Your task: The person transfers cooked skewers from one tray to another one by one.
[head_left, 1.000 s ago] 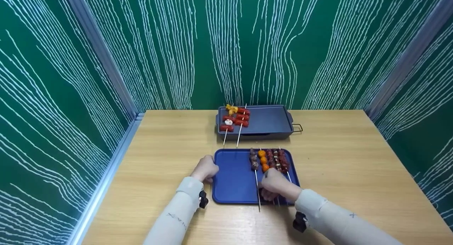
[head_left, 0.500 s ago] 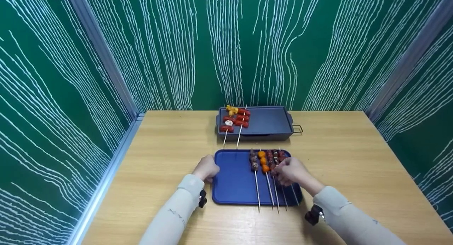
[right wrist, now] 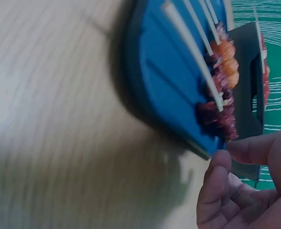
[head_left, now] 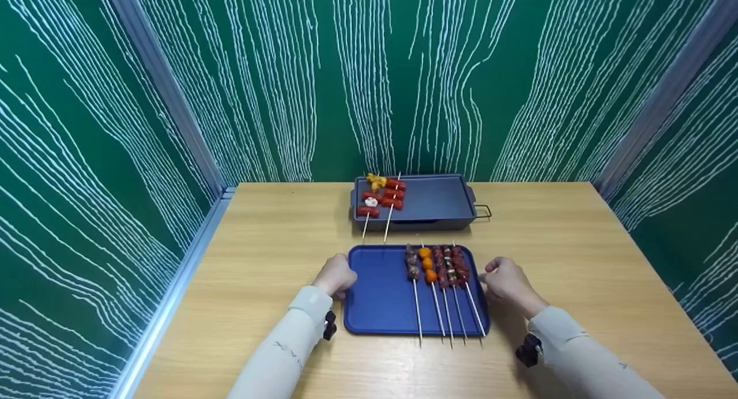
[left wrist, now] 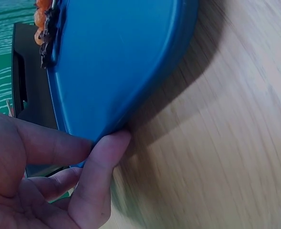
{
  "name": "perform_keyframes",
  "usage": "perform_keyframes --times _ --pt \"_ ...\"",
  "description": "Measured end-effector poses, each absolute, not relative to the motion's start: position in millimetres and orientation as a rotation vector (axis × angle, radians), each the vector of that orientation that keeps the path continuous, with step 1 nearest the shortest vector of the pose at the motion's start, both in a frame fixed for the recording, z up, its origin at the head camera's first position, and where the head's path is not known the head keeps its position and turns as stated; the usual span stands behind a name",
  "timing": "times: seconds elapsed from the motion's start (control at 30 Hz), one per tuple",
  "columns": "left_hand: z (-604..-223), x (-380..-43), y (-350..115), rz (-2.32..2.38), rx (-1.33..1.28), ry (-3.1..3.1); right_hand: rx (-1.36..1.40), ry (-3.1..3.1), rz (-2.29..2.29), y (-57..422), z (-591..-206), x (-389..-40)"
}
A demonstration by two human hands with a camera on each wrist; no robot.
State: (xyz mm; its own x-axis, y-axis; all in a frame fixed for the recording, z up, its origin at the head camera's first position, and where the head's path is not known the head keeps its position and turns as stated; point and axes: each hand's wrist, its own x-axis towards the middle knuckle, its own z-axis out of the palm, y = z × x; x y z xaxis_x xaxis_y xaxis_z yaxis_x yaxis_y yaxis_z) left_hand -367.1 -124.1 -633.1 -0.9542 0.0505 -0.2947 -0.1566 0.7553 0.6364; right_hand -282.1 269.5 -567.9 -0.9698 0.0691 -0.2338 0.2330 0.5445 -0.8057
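A blue tray [head_left: 377, 295] lies on the table in front of the body. My left hand [head_left: 337, 276] pinches its left rim between thumb and fingers, as the left wrist view shows with the tray edge [left wrist: 126, 107]. At the opposite rim, my right hand [head_left: 507, 282] has thumb and finger closed on the tray's edge [right wrist: 178, 138]. Several skewers lie side by side on the tray's right half: a greyish-brown meat skewer [head_left: 412, 263], one with orange balls [head_left: 428, 266] and dark red meat skewers [head_left: 460, 266]. Their sticks poke out over the near rim.
Behind the tray stands a dark grey grill pan [head_left: 435, 197] with a wire handle [head_left: 483, 210] on its right. Two skewers with red sausage pieces [head_left: 393, 194] lie at its left, sticks toward me. Green walls with white lines enclose the wooden table [head_left: 277, 226].
My right hand has moved off the skewers, rightward to the tray's right rim. The skewer sticks it covered now show. The left hand stays on the left rim.
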Motion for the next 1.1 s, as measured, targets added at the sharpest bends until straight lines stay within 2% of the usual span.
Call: perform_keyframes --times 0.07,0.3,0.43,0.67,0.9,1.1 --pt "-633 -368 -123 0.999 -0.082 2.662 0.212 2.625 -1.356 272 -573 -282" --pt "-583 -334 -111 0.982 -0.112 2.678 0.110 2.645 -1.318 275 -585 -281" --pt "-569 -323 -106 0.936 -0.122 2.702 0.100 2.642 -1.306 275 -588 -280" --pt "-574 -329 -108 0.968 -0.130 2.701 0.065 2.668 -1.282 273 -589 -283" --pt "-627 -362 -122 1.041 -0.026 2.694 0.047 2.693 -1.243 272 -590 -283" --pt "-590 -343 -114 1.048 -0.107 2.661 0.045 2.714 -1.204 272 -590 -283"
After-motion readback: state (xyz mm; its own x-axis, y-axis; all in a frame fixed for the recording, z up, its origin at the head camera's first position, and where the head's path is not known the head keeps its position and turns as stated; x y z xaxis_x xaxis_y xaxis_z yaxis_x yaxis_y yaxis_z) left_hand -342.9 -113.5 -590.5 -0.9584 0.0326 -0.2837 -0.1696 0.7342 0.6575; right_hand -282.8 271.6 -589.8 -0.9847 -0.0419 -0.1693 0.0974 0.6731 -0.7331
